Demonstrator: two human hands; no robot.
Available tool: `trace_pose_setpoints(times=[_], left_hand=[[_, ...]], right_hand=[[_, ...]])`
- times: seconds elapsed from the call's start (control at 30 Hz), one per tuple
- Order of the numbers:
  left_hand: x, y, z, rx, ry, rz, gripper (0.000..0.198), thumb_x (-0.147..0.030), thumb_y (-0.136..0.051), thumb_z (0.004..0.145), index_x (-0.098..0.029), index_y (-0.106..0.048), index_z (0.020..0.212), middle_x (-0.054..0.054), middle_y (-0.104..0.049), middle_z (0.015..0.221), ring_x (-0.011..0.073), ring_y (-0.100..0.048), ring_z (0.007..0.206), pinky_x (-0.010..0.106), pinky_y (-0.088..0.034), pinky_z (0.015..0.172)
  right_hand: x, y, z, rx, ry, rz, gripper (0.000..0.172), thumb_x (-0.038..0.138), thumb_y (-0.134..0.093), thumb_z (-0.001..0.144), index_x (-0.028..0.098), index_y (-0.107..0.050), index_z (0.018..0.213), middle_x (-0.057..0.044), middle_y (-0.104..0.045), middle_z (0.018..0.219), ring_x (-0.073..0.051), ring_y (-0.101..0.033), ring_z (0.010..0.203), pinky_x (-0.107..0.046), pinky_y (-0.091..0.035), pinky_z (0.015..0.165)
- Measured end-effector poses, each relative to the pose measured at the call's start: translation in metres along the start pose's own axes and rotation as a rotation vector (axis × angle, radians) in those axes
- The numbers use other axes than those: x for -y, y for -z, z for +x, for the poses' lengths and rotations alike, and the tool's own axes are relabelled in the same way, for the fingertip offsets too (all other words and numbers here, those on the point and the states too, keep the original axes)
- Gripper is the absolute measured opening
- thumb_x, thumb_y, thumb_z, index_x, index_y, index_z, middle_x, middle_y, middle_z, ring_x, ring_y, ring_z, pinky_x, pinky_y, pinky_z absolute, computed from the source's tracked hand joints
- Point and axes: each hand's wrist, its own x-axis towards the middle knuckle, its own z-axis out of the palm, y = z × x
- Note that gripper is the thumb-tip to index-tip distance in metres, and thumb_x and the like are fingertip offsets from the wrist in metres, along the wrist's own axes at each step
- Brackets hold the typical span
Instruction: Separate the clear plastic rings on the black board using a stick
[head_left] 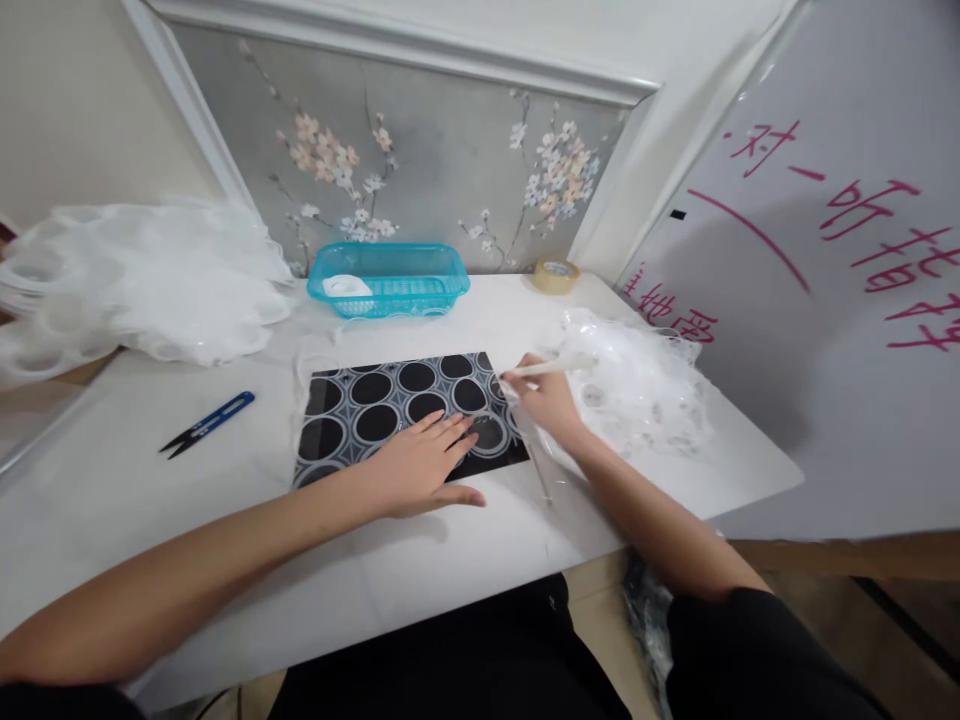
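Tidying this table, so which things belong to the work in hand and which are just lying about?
In use: black circle mat under left hand; white stick in right hand.
Lying about: blue snips, turquoise basket, tape roll, white tray stack.

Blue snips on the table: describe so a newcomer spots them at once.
On the white table, look left of the black circle-patterned sheet under the left hand. The blue snips lie alone on bare tabletop, dark blades pointing left. Unlike the turquoise basket at the back, they are slim and dark blue.
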Motion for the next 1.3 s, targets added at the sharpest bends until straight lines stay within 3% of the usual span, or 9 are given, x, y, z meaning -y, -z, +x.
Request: trace_pose_setpoints(times=[0.07,0.17,0.63,0.83,0.93,1.03,1.13,1.23,1.3], left_hand=[[-0.001,-0.003,-0.005,-0.002,0.015,0.007,0.091,-0.077,-0.022,0.084,-0.010,-0.035,0.143,0.019,-0.030,0.149,0.0334,-0.026,0.139,0.046,-0.015,0.114],[0.001,-0.004,-0.007,0.004,0.001,0.019,0.090,-0.076,-0.023,0.084,-0.009,-0.033,0.144,0.020,-0.028,0.150,0.0344,-0.026,0.139,0.046,-0.017,0.113],[0.002,-0.011,-0.006,-0.009,-0.015,-0.005,0.090,-0.076,-0.028,0.083,-0.010,-0.033,0.144,0.020,-0.029,0.150,0.0329,-0.028,0.139,0.045,-0.016,0.115],[0.001,-0.008,-0.007,0.015,0.017,-0.056,0.094,-0.077,-0.036,0.080,-0.009,-0.031,0.145,0.022,-0.019,0.152,0.0389,-0.022,0.139,0.049,-0.018,0.114],[0.001,-0.005,-0.009,0.023,0.013,-0.095,0.096,-0.080,-0.035,0.078,-0.009,-0.035,0.143,0.022,-0.018,0.152,0.0390,-0.020,0.140,0.048,-0.018,0.115],[0.002,-0.002,-0.012,0.037,0.019,-0.094,0.094,-0.081,-0.032,0.079,-0.013,-0.037,0.144,0.020,-0.019,0.153,0.0391,-0.020,0.140,0.050,-0.021,0.113],[0.003,0.000,-0.015,0.058,0.016,-0.107,0.092,-0.080,-0.032,0.079,-0.017,-0.034,0.145,0.017,-0.019,0.153,0.0368,-0.018,0.141,0.049,-0.021,0.114],[0.003,0.003,-0.018,0.075,-0.001,-0.114,0.087,-0.076,-0.032,0.083,-0.017,-0.032,0.146,0.016,-0.016,0.154,0.0340,-0.014,0.142,0.045,-0.017,0.116],[0.003,0.006,-0.022,0.091,-0.006,-0.094,0.085,-0.074,-0.031,0.085,-0.015,-0.031,0.146,0.017,-0.016,0.154,0.0332,-0.014,0.142,0.045,-0.016,0.116]], right_hand=[[0.011,-0.026,-0.018,0.148,0.028,0.086,0.020,0.034,-0.052,0.081,0.022,-0.049,0.065,0.001,-0.056,0.061,-0.018,-0.055,0.063,-0.028,-0.040,0.061],[0.017,-0.044,-0.029,0.233,0.024,0.124,0.018,0.033,-0.052,0.083,0.021,-0.052,0.069,0.000,-0.059,0.065,-0.018,-0.055,0.065,-0.029,-0.041,0.062],[0.010,-0.045,-0.029,0.204,0.043,0.092,0.018,0.032,-0.052,0.085,0.021,-0.057,0.072,-0.003,-0.064,0.070,-0.020,-0.061,0.073,-0.032,-0.046,0.070],[0.014,-0.050,-0.040,0.292,0.294,-0.243,0.012,0.019,-0.046,0.086,0.022,-0.058,0.086,-0.010,-0.069,0.101,-0.024,-0.057,0.112,-0.037,-0.043,0.095],[0.020,-0.048,-0.032,0.357,0.298,-0.407,0.011,0.012,-0.051,0.079,0.020,-0.056,0.082,-0.012,-0.069,0.095,-0.027,-0.057,0.112,-0.035,-0.041,0.096],[0.020,-0.032,0.000,0.205,0.142,-0.439,0.015,0.006,-0.049,0.075,0.017,-0.056,0.082,-0.013,-0.068,0.081,-0.028,-0.063,0.091,-0.037,-0.044,0.083],[0.015,-0.002,0.040,-0.037,-0.048,-0.405,0.009,0.009,-0.046,0.080,0.015,-0.053,0.079,-0.014,-0.064,0.070,-0.028,-0.063,0.084,-0.039,-0.044,0.077],[0.011,0.018,0.058,-0.269,-0.267,0.067,0.007,0.018,-0.049,0.084,0.019,-0.048,0.077,-0.011,-0.067,0.081,-0.022,-0.064,0.086,-0.036,-0.047,0.079],[0.012,0.018,0.053,-0.287,-0.407,0.427,0.011,0.023,-0.049,0.086,0.021,-0.047,0.075,-0.008,-0.069,0.085,-0.018,-0.065,0.083,-0.033,-0.050,0.079]])
